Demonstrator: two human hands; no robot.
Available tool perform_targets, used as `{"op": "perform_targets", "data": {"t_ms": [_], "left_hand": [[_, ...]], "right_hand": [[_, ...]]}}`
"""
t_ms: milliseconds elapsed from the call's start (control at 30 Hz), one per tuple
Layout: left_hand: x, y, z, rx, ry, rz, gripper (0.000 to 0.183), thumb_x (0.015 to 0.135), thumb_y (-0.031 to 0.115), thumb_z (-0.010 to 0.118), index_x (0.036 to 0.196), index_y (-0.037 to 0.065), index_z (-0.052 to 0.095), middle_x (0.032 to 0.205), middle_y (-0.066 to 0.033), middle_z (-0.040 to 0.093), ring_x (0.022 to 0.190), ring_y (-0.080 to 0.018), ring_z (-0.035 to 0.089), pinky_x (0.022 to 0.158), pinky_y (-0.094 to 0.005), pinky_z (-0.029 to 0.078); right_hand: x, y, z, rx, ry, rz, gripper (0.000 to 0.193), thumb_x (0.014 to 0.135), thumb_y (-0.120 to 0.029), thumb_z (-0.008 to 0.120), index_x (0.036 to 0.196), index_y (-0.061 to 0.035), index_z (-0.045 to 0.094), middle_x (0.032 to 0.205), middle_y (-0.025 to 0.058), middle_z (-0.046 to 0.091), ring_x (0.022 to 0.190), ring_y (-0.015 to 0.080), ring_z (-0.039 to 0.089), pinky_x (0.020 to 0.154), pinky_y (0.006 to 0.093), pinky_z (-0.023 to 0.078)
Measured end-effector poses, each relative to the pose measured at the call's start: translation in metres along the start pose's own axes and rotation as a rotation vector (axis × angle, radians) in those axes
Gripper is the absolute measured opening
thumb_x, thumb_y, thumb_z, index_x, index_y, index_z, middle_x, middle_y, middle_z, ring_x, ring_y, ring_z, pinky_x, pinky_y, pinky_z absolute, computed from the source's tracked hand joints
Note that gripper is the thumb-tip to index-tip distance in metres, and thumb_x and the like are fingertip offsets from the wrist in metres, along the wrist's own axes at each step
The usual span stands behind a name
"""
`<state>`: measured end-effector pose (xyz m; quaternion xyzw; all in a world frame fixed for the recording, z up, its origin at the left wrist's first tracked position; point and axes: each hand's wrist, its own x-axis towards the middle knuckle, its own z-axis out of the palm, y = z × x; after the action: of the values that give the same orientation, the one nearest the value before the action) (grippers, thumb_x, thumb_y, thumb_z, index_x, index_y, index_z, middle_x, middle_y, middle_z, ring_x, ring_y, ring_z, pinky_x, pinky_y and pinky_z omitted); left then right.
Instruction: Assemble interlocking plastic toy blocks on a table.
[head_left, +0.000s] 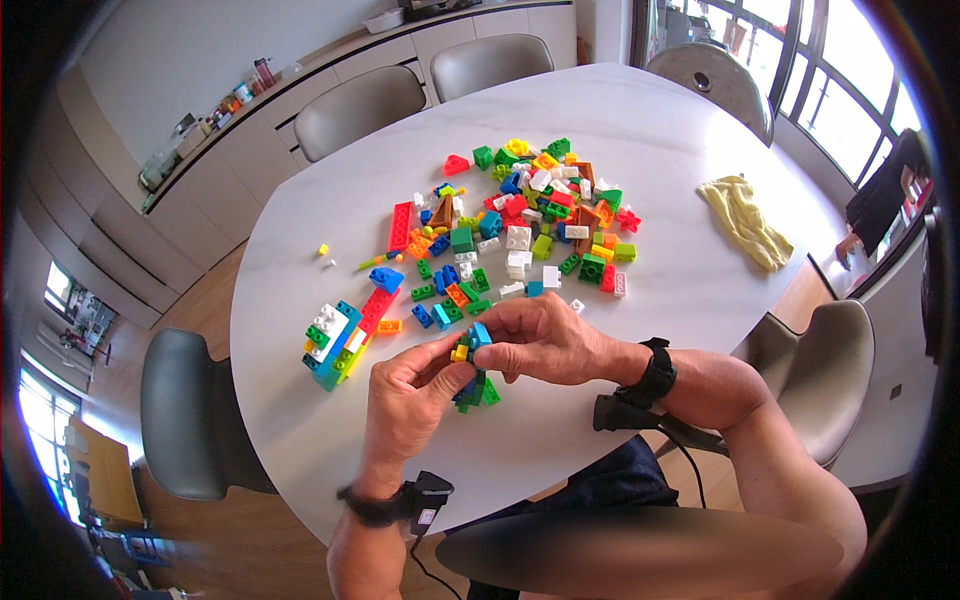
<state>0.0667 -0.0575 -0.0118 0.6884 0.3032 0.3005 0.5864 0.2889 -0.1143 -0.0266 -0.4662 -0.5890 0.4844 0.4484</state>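
Close to the near edge of the table, both my hands are closed on a small cluster of toy building bricks (462, 353), with blue and yellow pieces showing. My left hand (410, 395) grips it from the left between thumb and fingers. From the right, my right hand (550, 340) pinches the upper blue part. Fingers hide much of the cluster. Green bricks (490, 391) show just below; I cannot tell whether they are joined to it. Left of my hands lies a larger built piece (345, 345) of blue, white, red and lime bricks, with an orange brick (390, 327) beside it.
Many loose bricks (518, 238) in mixed colours are spread over the middle of the white table (680, 300). A yellow cloth (745, 220) lies at the right. Grey chairs (360, 110) stand around the table. Cables run from both wrist straps. Another person (885, 190) is at the far right.
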Motion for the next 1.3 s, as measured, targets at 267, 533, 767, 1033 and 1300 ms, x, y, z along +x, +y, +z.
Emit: {"op": "perform_targets", "data": {"t_ms": [267,533,767,1033,1300], "left_hand": [[0.003,-0.01,0.0,-0.117,0.038,-0.037,0.045,0.098,0.03,0.076,0.13,0.0,0.069,0.107,-0.0019,0.072,0.093,-0.0073,0.064,0.083,-0.0242,0.054],[0.006,-0.017,-0.001,-0.432,0.155,-0.048,0.032,0.103,0.019,0.063,0.131,0.005,0.052,0.108,-0.0079,0.065,0.092,-0.0188,0.072,0.08,-0.0328,0.061],[0.006,-0.014,0.003,-0.461,0.081,-0.152,0.033,0.107,0.025,0.057,0.137,0.01,0.052,0.107,-0.0073,0.066,0.084,-0.0174,0.071,0.071,-0.032,0.061],[0.007,-0.02,0.0,-0.391,0.111,-0.149,0.032,0.105,0.029,0.063,0.129,0.009,0.057,0.103,-0.0055,0.066,0.08,-0.0145,0.069,0.066,-0.0285,0.059],[0.006,-0.014,0.005,-0.059,0.075,-0.067,0.038,0.095,0.015,0.076,0.129,0.006,0.063,0.088,0.0003,0.067,0.071,-0.006,0.062,0.063,-0.0219,0.053]], "right_hand": [[0.004,-0.001,-0.004,0.12,0.047,0.089,0.05,0.102,-0.041,0.068,0.116,0.0071,0.067,0.087,0.0072,0.071,0.073,0.0118,0.068,0.063,0.029,0.057],[0.005,-0.002,-0.006,0.423,0.057,0.149,0.056,0.104,-0.045,0.063,0.123,0.0075,0.06,0.099,0.0095,0.065,0.072,0.0172,0.071,0.066,0.0315,0.063],[0.011,0.012,-0.011,0.391,0.031,0.268,0.044,0.106,-0.042,0.062,0.096,0.0013,0.062,0.078,0.0035,0.058,0.06,0.0118,0.06,0.05,0.0288,0.051],[0.011,0.004,-0.01,0.367,0.056,0.288,0.024,0.103,-0.023,0.061,0.096,-0.0001,0.064,0.075,0.0018,0.057,0.057,0.0092,0.055,0.047,0.0271,0.044],[0.005,-0.008,-0.008,0.224,-0.103,0.214,0.027,0.102,-0.022,0.062,0.11,0.0029,0.068,0.074,-0.0001,0.058,0.057,0.007,0.055,0.048,0.0252,0.044]]}}
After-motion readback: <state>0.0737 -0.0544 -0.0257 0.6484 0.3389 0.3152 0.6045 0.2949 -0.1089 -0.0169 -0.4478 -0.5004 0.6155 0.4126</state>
